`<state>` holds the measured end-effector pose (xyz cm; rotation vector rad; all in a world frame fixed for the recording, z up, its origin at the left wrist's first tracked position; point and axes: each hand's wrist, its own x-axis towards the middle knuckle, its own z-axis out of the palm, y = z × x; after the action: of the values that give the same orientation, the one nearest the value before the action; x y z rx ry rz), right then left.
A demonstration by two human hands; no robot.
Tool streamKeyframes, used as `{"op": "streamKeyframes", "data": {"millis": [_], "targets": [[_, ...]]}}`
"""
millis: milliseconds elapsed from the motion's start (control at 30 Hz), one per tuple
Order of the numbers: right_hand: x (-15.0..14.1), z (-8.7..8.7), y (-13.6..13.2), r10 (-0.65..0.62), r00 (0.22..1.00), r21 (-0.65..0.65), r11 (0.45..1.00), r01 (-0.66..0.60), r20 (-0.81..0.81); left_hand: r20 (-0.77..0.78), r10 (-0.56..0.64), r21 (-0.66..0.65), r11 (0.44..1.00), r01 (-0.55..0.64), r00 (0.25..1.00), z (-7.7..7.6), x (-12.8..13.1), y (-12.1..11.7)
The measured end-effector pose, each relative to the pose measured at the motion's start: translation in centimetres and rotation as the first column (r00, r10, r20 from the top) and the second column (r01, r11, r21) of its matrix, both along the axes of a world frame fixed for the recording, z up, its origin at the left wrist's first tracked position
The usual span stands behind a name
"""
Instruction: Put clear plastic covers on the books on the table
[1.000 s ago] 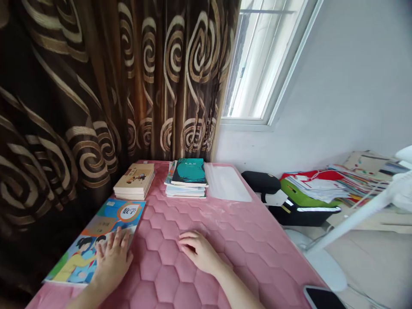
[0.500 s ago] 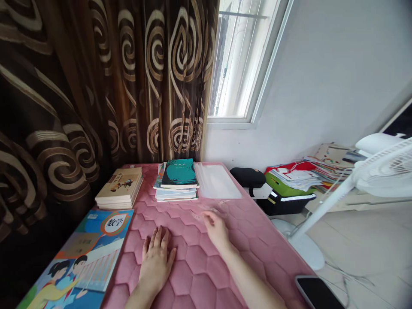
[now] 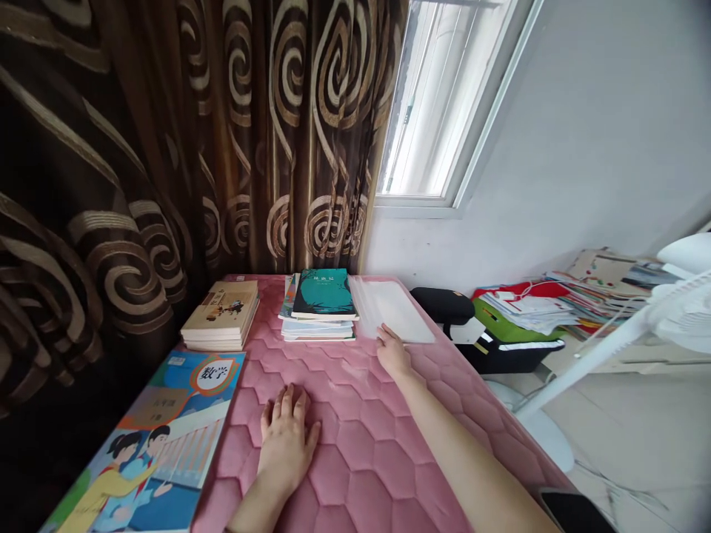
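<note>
My left hand (image 3: 287, 443) lies flat on the pink quilted surface (image 3: 361, 437), its fingers spread and holding nothing. To its left is a large colourful mathematics textbook (image 3: 161, 437) with cartoon children on the cover. My right hand (image 3: 395, 354) reaches forward to the near edge of a stack of clear plastic book covers (image 3: 397, 311). Its fingertips are at that edge with the fingers partly bent, and I see nothing lifted in them. Left of the covers stands a pile of books topped by a teal book (image 3: 324, 291).
A pile of tan books (image 3: 222, 314) sits at the back left, by the brown curtain (image 3: 266, 133). A dark phone (image 3: 575, 511) lies at the front right edge. Beyond that edge are a white fan (image 3: 594, 340) and a black bin (image 3: 508, 355) with papers.
My right hand has moved forward, from the bare quilt to the near edge of the plastic covers. My left hand stays flat on the quilt. The view has shifted slightly left.
</note>
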<state>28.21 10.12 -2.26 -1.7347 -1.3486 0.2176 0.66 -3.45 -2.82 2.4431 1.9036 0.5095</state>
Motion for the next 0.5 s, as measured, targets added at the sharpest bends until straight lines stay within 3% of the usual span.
{"op": "streamKeyframes", "data": {"millis": [100, 167, 233, 300, 333, 400, 433, 500], "targets": [[0.9, 0.8, -0.5, -0.018, 1.000, 0.040, 0.999, 0.018, 0.006, 0.004, 0.002, -0.004, 1.000, -0.002, 1.000, 0.1, 0.0, 0.1], [1.4, 1.9, -2.0, -0.051, 0.998, 0.155, 0.987, 0.045, 0.037, 0.010, 0.000, -0.001, 1.000, 0.000, 1.000, 0.0, 0.0, 0.1], [1.3, 3.1, -4.5, -0.091, 0.989, 0.384, 0.923, 0.040, 0.116, 0.027, 0.001, 0.015, 1.000, -0.002, 1.000, -0.1, 0.0, 0.1], [0.1, 4.3, -7.8, -0.106, 0.978, 0.510, 0.860, 0.000, 0.179, 0.060, 0.009, 0.039, 0.999, -0.011, 0.998, -0.3, -0.1, 0.2], [-1.0, 4.8, -9.7, -0.076, 0.972, 0.510, 0.859, -0.049, 0.222, 0.085, 0.014, 0.047, 0.999, -0.018, 0.996, -0.3, -0.1, 0.3], [-3.7, 5.7, -13.5, 0.130, 0.939, 0.406, 0.877, -0.259, 0.318, 0.160, 0.024, 0.049, 0.998, -0.033, 0.987, -0.5, -0.3, 0.5], [-5.2, 6.1, -15.2, 0.282, 0.894, 0.306, 0.868, -0.392, 0.347, 0.205, 0.028, 0.041, 0.998, -0.037, 0.978, -0.5, -0.5, 0.6], [-7.8, 6.8, -18.1, 0.577, 0.757, 0.017, 0.792, -0.610, 0.307, 0.290, 0.041, 0.016, 0.999, -0.048, 0.956, -0.5, -0.7, 0.8]]}}
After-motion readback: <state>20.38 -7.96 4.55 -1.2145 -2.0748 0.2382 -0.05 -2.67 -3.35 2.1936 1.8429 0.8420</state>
